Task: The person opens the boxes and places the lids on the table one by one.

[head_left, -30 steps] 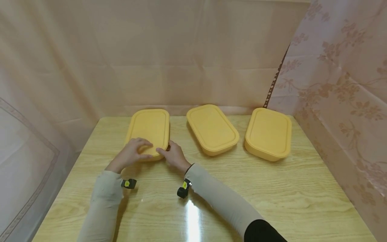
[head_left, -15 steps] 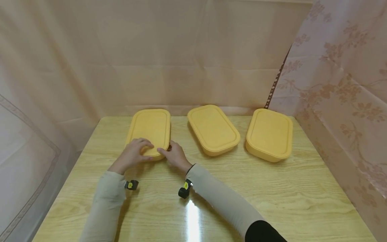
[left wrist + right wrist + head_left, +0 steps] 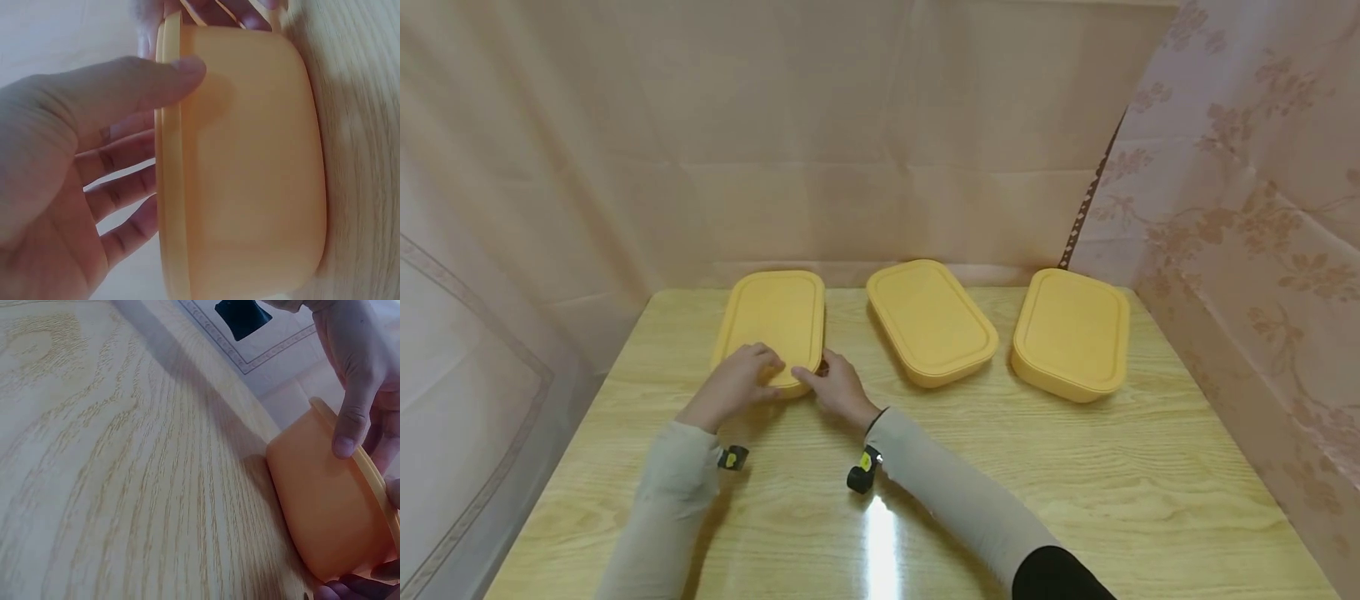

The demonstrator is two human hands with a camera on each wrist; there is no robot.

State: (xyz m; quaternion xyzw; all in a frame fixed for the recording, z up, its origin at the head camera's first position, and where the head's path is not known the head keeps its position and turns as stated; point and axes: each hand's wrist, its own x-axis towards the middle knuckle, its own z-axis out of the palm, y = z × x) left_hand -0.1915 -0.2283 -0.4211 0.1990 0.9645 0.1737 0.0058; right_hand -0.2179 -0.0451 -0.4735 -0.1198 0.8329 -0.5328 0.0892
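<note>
A yellow lidded food container (image 3: 775, 308) sits at the table's left back, with its lid on. My left hand (image 3: 737, 383) is at its near edge. In the left wrist view, the thumb (image 3: 187, 69) presses the rim and front wall while the other fingers reach over the lid's top. My right hand (image 3: 841, 390) grips the near right corner, its thumb on the lid's edge and its fingers down the side, partly hidden. In the right wrist view the container (image 3: 325, 494) rests on the wood, with the left thumb on its rim.
Two similar yellow containers, one in the middle (image 3: 931, 321) and one at the right (image 3: 1070, 329), stand lidded along the back of the wooden table (image 3: 1075, 483). Beige curtains (image 3: 850, 150) hang behind, and a flowered curtain (image 3: 1247, 250) hangs at the right.
The head view has shifted very slightly. My left wrist has drifted a little to the right, while both hands stay on the left container, whose lid remains on.
</note>
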